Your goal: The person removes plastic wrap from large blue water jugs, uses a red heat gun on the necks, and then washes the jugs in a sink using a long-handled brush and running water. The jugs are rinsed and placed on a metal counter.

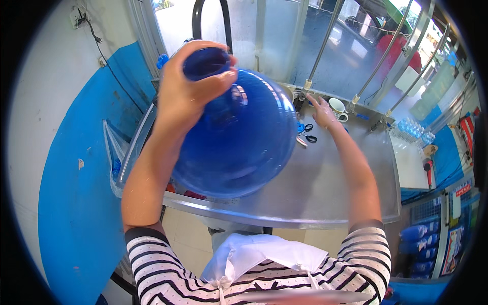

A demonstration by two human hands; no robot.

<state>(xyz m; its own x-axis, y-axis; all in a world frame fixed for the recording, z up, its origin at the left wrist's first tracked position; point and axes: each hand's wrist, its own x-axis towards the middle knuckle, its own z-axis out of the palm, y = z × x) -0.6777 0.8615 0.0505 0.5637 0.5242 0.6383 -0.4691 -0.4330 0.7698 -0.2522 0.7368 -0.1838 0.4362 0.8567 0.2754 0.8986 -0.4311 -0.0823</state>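
A large blue water bottle (244, 145), its round body blurred, stands upright on the stainless steel counter (324, 183). My left hand (190, 80) is wrapped round its open neck. On the right, my right hand (322, 110) reaches over the counter, its index finger stretched towards a tap fitting (302, 97) at the foot of a metal pipe; whether it touches the fitting I cannot tell. Beside that hand is a white mug (336, 105). Black-handled scissors (309, 133) lie between the bottle and my right forearm.
More pipes with tap fittings (352, 103) rise along the back edge, before glass panels. A black hose (196, 23) loops behind the bottle. Small packed water bottles (410, 127) and a red hair dryer or heat gun (428, 171) are at the right. A person in red shows beyond the glass.
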